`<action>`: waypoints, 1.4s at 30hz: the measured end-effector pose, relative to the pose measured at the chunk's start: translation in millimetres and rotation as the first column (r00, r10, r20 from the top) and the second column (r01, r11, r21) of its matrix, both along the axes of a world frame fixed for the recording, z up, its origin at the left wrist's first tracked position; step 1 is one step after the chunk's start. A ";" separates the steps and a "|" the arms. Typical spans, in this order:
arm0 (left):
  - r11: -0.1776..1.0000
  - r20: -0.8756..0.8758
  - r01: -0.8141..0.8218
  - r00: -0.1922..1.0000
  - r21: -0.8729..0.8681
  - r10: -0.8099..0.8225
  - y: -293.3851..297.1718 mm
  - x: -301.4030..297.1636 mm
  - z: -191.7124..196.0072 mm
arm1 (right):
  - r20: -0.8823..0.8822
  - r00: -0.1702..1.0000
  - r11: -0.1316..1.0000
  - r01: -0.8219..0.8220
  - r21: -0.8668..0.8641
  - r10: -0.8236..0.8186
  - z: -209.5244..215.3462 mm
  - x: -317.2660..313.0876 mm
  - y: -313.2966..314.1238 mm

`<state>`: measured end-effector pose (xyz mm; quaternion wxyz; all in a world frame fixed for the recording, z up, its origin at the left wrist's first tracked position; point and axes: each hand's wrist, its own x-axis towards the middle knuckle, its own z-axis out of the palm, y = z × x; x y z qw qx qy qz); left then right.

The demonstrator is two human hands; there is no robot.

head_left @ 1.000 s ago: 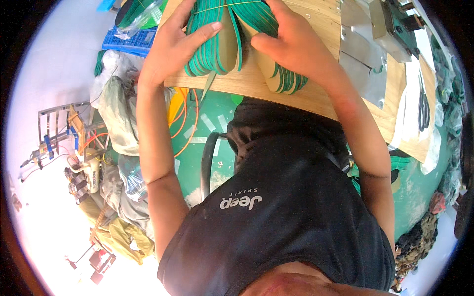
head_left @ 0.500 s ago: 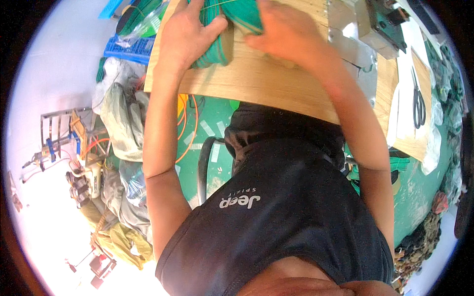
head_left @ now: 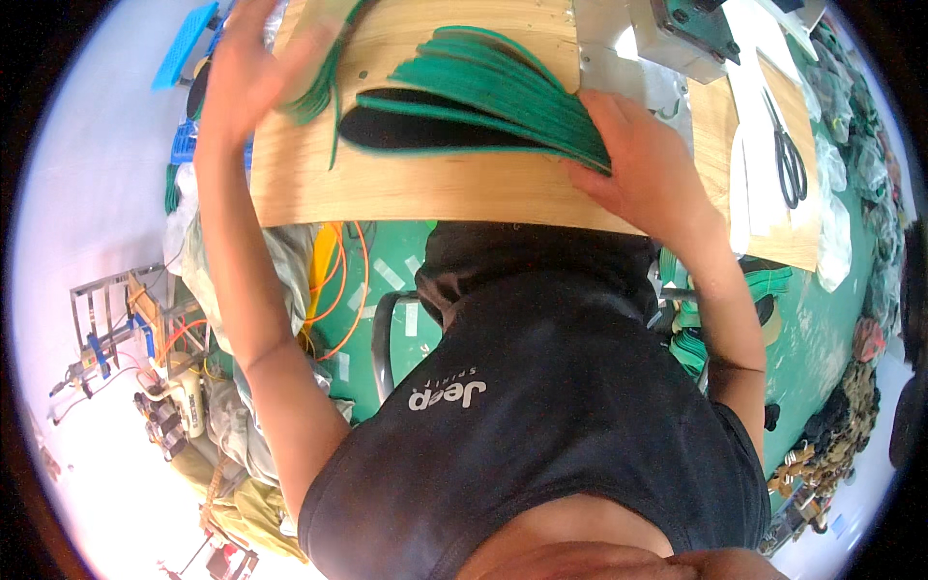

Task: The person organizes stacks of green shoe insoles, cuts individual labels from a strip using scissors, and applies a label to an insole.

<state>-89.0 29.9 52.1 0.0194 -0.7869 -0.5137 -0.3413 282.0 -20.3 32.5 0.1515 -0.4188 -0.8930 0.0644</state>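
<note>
A fanned stack of insole-shaped pieces (head_left: pixel 483 82) with green edges lies across the wooden table, the lowest one showing a black face. My right hand (head_left: pixel 648 169) is closed round the narrow right end of this stack. On the left, my left hand (head_left: pixel 251 82) is raised at the table's edge, blurred, its thumb stretched away from the fingers and no held thing visible. Its fingertips run off the top of the picture. Just right of that hand is a second, smeared bunch of green-edged pieces (head_left: pixel 314 97), partly hidden by it.
Black-handled scissors (head_left: pixel 791 174) lie on white sheets at the right. A metal machine block (head_left: pixel 681 34) stands at the table's (head_left: pixel 435 198) far right. Blue crates (head_left: pixel 184 143) are beyond the left edge. Orange hoses (head_left: pixel 353 309) hang below, near a chair.
My hands have moved apart. The right one now grips the stack, which lies fanned toward the left, while the left has come off the green pieces and swung left. The view has shifted.
</note>
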 end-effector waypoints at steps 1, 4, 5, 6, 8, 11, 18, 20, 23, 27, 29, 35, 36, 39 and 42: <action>0.983 -0.087 0.145 0.984 -0.114 -0.155 -27.4 34.1 16.8 | -0.019 1.000 1.000 -0.014 -0.003 0.014 -2.7 -2.1 0.2; 0.857 -0.189 0.455 0.844 -0.242 -0.502 -44.6 122.0 -3.6 | -0.031 0.999 0.999 0.016 0.034 -0.015 -11.0 0.8 -2.4; 0.876 -0.200 0.410 0.864 -0.255 -0.463 -47.6 128.3 -10.3 | -0.037 0.999 0.999 0.005 0.047 -0.003 -11.5 -3.1 -2.0; 0.893 -0.214 0.363 0.881 -0.266 -0.422 -45.0 131.0 -17.4 | -0.042 0.998 0.999 -0.038 -0.001 0.038 -7.8 -4.5 -3.9; 0.920 -0.210 0.350 0.900 -0.176 -0.383 -40.4 124.5 -26.0 | -0.058 0.993 0.990 -0.112 -0.086 0.108 4.3 -0.6 -3.9; 0.946 -0.240 0.274 0.943 0.174 -0.229 -62.0 126.6 -15.1 | -0.593 0.804 0.836 -0.354 -0.418 0.044 8.9 25.9 28.2; 0.874 -0.104 0.368 0.929 0.316 -0.354 -91.4 119.4 6.2 | -0.761 0.649 0.517 -0.661 -0.544 0.029 44.5 -11.0 35.3; 0.906 -0.040 0.417 0.909 0.070 -0.415 -100.4 112.7 25.3 | -0.592 0.786 0.686 -0.531 -0.497 0.179 57.7 -8.7 32.2; 0.907 -0.006 0.353 0.932 0.229 -0.362 -95.4 102.3 19.3 | -0.262 0.905 0.914 -0.379 -0.144 0.334 55.0 -6.6 32.9; 0.967 0.011 0.254 0.967 -0.006 -0.254 -72.8 100.7 -1.7 | 0.033 0.941 0.940 -0.338 0.038 0.337 10.1 -10.2 32.8; 0.958 0.042 0.263 0.965 -0.117 -0.260 -58.4 87.6 -20.4 | 0.059 0.930 0.929 -0.365 0.064 0.362 -2.0 -10.7 24.9; 0.843 0.515 0.503 0.783 -0.192 -0.349 -47.7 65.7 -45.7 | 0.012 0.952 0.952 -0.307 -0.002 0.307 25.5 -13.6 24.6; 0.840 0.488 0.507 0.792 -0.192 -0.367 -47.9 70.1 -44.2 | -0.045 0.948 0.949 -0.312 0.047 0.314 20.2 -16.1 23.3; 0.863 0.431 0.455 0.839 -0.221 -0.332 -57.7 88.3 -40.0 | -0.076 0.950 0.947 -0.290 0.137 0.302 3.9 -15.0 23.3; 0.903 0.365 0.344 0.900 -0.259 -0.238 -65.3 89.0 -42.0 | 0.207 0.961 0.944 -0.231 0.234 0.184 5.5 30.5 33.1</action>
